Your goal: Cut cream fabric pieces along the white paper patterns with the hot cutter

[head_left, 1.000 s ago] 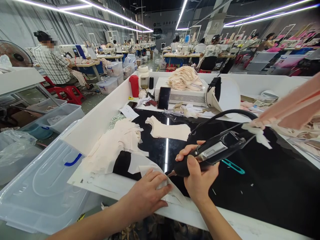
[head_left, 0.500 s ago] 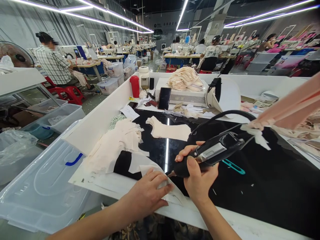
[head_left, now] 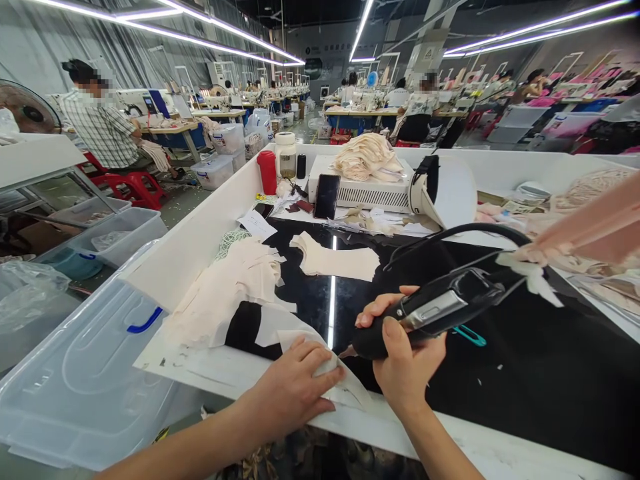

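My left hand (head_left: pixel 297 380) is at the table's front edge, its slightly bent fingers closed on a thin white fabric piece (head_left: pixel 295 337). Part of that cloth is hidden under the fingers. My right hand (head_left: pixel 407 357) is wrapped round a black corded hand tool (head_left: pixel 440 307) with a silver side plate. Its narrow metal tip points left, close to the cloth by my left fingertips; I cannot tell whether they touch. Cream fabric pieces (head_left: pixel 227 287) lie in a heap to the left. Farther back is a neat stack of cream cut pieces (head_left: pixel 335 259).
A teal thread snipper (head_left: pixel 471 336) lies right of my hand on the black tabletop (head_left: pixel 540 373). Pink cloth (head_left: pixel 590 227) is tied near the tool's rear end. Behind stand a red cup (head_left: pixel 267 173), a phone (head_left: pixel 327 197) and a white vented box (head_left: pixel 373 197). A person sits at far left.
My right hand and the tool have shifted slightly right, the tool's rear end most. My left hand stays on the white fabric. The whole view has moved a little.
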A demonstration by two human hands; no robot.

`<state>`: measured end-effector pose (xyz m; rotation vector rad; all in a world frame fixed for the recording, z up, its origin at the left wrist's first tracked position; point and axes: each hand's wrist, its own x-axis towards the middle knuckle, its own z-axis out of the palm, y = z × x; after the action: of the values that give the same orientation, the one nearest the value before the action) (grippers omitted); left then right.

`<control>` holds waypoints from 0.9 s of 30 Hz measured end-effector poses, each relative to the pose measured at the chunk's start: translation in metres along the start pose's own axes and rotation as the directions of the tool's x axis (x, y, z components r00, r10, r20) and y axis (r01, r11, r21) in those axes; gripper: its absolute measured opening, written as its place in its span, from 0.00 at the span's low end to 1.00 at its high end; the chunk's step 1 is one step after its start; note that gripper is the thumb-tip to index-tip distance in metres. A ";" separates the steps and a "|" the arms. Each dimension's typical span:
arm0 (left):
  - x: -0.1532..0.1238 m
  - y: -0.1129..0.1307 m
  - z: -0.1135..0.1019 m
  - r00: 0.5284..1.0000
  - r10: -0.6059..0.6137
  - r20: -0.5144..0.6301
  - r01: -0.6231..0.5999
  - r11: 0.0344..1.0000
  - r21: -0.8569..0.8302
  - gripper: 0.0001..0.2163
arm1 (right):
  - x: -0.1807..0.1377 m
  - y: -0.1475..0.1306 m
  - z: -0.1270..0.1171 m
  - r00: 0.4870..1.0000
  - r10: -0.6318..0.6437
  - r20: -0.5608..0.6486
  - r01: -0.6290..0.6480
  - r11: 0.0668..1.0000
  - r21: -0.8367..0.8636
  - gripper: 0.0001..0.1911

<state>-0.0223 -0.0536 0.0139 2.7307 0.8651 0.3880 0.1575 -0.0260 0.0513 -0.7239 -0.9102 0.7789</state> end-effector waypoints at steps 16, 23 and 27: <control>0.000 0.000 -0.004 1.000 0.019 0.001 -0.020 0.999 0.031 0.21 | -0.003 0.000 0.003 1.000 0.003 0.001 -0.003 1.000 -0.017 0.20; 0.000 -0.001 -0.002 0.999 0.015 0.028 -0.016 0.999 0.028 0.23 | -0.001 0.004 0.004 1.000 -0.014 0.002 0.014 1.000 -0.011 0.17; -0.001 -0.001 -0.002 0.999 -0.013 0.037 0.012 1.000 0.005 0.26 | -0.002 0.004 0.003 1.000 0.002 0.009 -0.002 1.000 -0.021 0.18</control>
<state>-0.0245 -0.0534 0.0152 2.7263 0.8739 0.3317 0.1526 -0.0244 0.0485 -0.7400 -0.9272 0.7763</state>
